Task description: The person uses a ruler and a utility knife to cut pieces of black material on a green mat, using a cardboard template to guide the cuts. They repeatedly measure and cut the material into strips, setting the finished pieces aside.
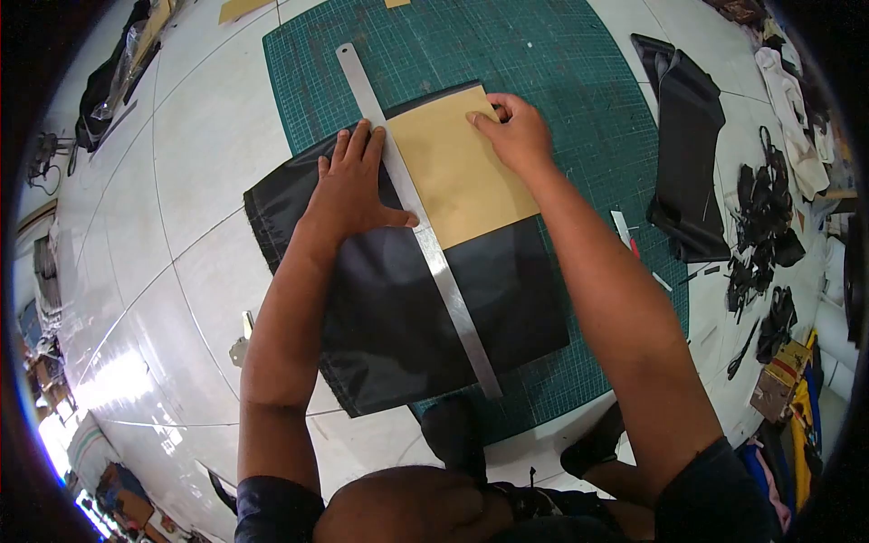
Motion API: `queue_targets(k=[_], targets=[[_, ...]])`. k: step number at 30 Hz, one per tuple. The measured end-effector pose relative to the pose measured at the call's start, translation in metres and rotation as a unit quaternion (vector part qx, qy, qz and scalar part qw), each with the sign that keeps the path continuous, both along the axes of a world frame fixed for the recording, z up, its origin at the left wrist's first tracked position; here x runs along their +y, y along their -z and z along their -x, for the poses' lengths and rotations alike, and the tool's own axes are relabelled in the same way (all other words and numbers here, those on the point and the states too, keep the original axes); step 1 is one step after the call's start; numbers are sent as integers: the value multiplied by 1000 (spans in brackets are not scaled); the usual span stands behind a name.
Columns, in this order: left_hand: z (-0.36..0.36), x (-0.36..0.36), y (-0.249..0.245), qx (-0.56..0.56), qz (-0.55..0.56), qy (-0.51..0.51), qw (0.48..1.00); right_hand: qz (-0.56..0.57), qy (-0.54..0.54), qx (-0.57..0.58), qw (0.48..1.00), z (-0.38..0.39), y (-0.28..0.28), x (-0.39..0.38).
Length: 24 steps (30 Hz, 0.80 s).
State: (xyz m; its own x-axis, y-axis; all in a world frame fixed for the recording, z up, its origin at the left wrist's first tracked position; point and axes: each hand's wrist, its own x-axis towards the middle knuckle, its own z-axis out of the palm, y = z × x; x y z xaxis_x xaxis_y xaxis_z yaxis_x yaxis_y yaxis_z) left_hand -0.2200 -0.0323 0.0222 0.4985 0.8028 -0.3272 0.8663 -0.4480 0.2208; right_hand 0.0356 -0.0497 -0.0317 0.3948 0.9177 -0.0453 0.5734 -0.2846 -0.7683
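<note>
Black fabric (434,317) lies on a green cutting mat (570,45), its left part reaching past the mat onto the tiles. On the fabric rests a tan card rectangle (453,172), with a long steel ruler (439,262) along its left edge. My left hand (348,185) is spread flat, its thumb and fingertips at the ruler and its palm over the fabric. At the card's upper right corner, my right hand (516,131) pinches the edge between thumb and fingers.
A white-bladed cutter with a red part (623,233) lies on the mat's right side. Folded black material (686,154) sits on the floor to the right, beside a heap of black scraps (759,217). A metal piece (240,348) lies left of my left forearm.
</note>
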Motion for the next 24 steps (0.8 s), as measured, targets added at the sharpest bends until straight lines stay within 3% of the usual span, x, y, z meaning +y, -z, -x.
queue_targets(k=[2,5,6,11,13,15,18,21,24], targets=[[0,0,2,-3,-15,11,1000,4,-9,-3,1000,-4,0,1],[7,2,16,-18,-49,35,998,-29,-2,146,989,-17,-7,-11],[8,4,16,-23,-56,39,997,-19,11,124,992,-21,-21,-24],[3,2,13,14,-39,24,999,118,-1,127,985,-42,-74,-157],[5,5,17,22,-41,20,999,100,24,240,965,-48,-51,-227],[4,4,20,20,-47,22,998,179,63,233,954,-34,-64,-279],[9,7,29,-12,-60,38,997,130,114,243,954,-15,-46,-334],[11,7,36,-20,-67,38,997,89,131,284,946,-2,-42,-353],[11,9,33,-17,-62,42,997,71,128,246,958,4,-41,-354]])
